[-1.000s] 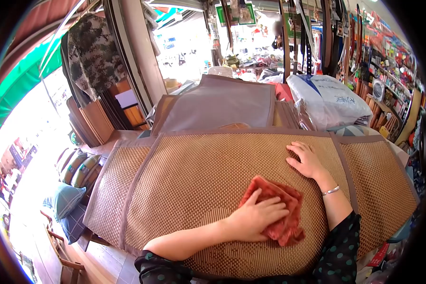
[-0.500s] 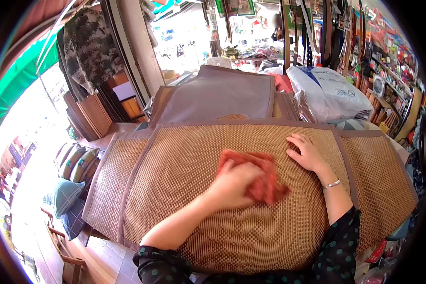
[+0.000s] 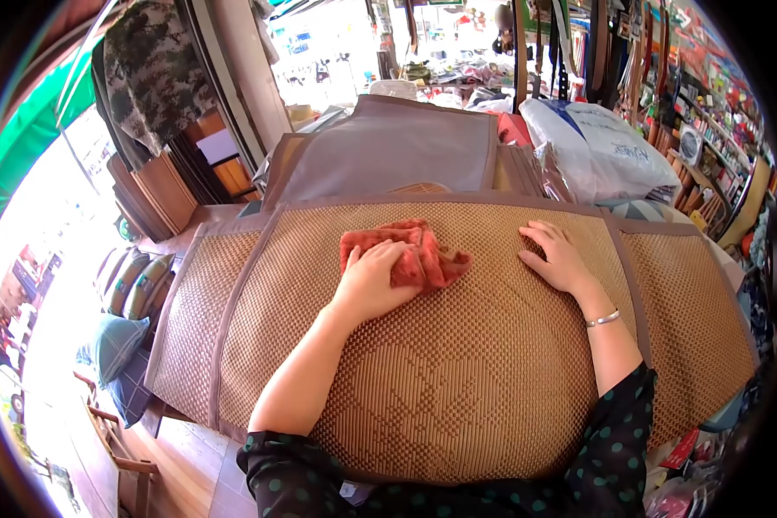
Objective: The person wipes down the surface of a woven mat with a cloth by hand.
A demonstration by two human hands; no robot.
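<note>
Woven mat (image 3: 457,354) below, red cloth (image 3: 427,259) beneath left hand (image 3: 375,281)

Spread under both hands, edged in brown, with a darker pattern (image 3: 414,388) on the near side of both grips. Held down against the far half of the weave by the left hand, with fingers lightly bent over plush red fabric and a loose fold spilling out to the right of the fingertips. Impossible to tell whether pinched or merely pressed. Off to the right of that grip, well apart from the red cloth, a right hand (image 3: 557,256) unclenched on the weave, with fingers slightly spread. Just behind, around the wrist, a silver bangle (image 3: 603,319). Beyond the left grip, a brown-bordered grey sheet (image 3: 393,147); beyond the right, a white plastic-wrapped package (image 3: 600,151). Farther out, hanging belts (image 3: 597,52).
</note>
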